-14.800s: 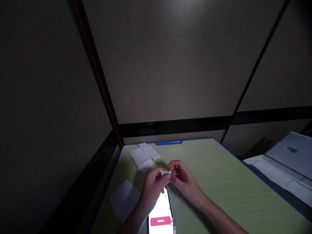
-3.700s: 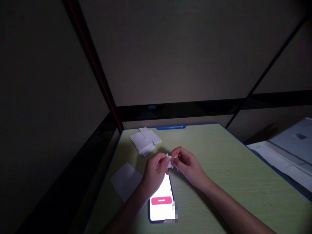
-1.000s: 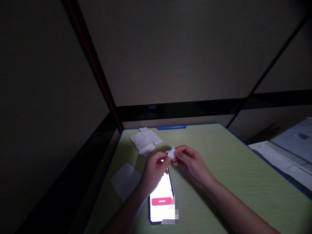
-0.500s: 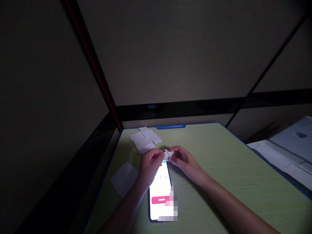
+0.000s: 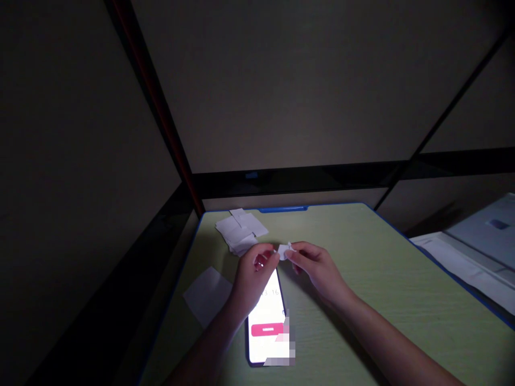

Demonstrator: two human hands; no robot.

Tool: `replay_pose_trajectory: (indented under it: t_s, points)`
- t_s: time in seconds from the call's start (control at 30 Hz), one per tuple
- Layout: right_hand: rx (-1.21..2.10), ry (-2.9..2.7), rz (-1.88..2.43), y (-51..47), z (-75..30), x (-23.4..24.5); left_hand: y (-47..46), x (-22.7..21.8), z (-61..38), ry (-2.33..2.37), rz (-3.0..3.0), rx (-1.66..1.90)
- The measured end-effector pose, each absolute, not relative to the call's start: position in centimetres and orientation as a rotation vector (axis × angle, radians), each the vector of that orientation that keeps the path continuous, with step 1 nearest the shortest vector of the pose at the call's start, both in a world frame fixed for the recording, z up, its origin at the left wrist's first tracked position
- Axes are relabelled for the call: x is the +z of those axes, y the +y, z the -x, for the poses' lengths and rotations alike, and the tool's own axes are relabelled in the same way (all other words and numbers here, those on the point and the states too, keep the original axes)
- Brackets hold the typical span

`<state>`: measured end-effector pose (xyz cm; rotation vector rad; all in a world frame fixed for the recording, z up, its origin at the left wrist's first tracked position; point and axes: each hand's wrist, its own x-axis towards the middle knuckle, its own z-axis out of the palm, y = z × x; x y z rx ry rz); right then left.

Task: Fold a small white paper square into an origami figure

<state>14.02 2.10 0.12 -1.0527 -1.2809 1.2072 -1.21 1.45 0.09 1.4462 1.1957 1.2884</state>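
A small folded piece of white paper (image 5: 283, 252) is held up between my two hands, above the top end of a lit phone (image 5: 267, 343). My left hand (image 5: 255, 271) pinches its left edge between thumb and fingertips. On the other side, my right hand (image 5: 316, 265) has thumb and index finger closed on the paper's right part. The phone lies on the table below, its screen bright with digits and a red button; my left hand covers part of it. Fingertips hide some of the paper's folds.
A loose pile of white paper pieces (image 5: 241, 230) lies at the table's back left. One square paper sheet (image 5: 207, 295) rests left of my left forearm. The greenish table (image 5: 386, 279) has a blue edge. Beyond its right side is a pale box-like object (image 5: 486, 236). Dark panels stand behind.
Both hands have shifted slightly right with the paper, which now shows a flatter, squarer face than before. The phone's digits have gone from 15 to 16.
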Motion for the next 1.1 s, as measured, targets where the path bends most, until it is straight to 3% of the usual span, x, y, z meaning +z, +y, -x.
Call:
replay_pose_trajectory:
  t_s: [0.23,1.1]
  points:
    - [1.323,-1.229,1.010,1.84,-13.58,0.41,1.24,0.37,0.93,1.155,-1.460,1.205]
    - [1.212,-1.312,1.088,2.17,-13.67,0.07,1.01,0.68,1.02,1.135,-1.436,1.172]
